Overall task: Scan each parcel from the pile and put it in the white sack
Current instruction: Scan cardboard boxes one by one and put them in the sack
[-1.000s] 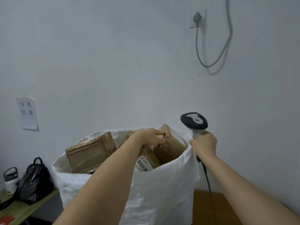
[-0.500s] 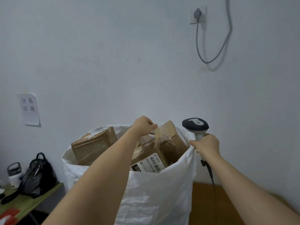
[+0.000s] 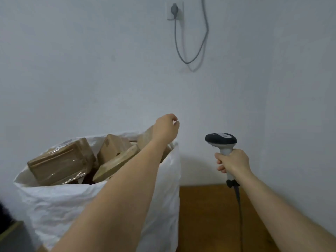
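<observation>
Scanner (image 3: 222,142) is standing upright in my right hand (image 3: 231,161), grip wrapped round its handle, head aiming left toward the white sack (image 3: 76,202). My left hand (image 3: 166,129) is hovering empty, fingers loosely curled, having lifted off the parcels (image 3: 61,160) jumbled in the sack's mouth. Their labels are hidden now.

- The left hand (image 3: 166,129) hangs empty, fingers loosely curled, above the white sack's (image 3: 76,204) far rim.
- Brown parcels (image 3: 61,161) fill the sack.
- The right hand (image 3: 231,161) grips the scanner (image 3: 221,142) upright.
</observation>
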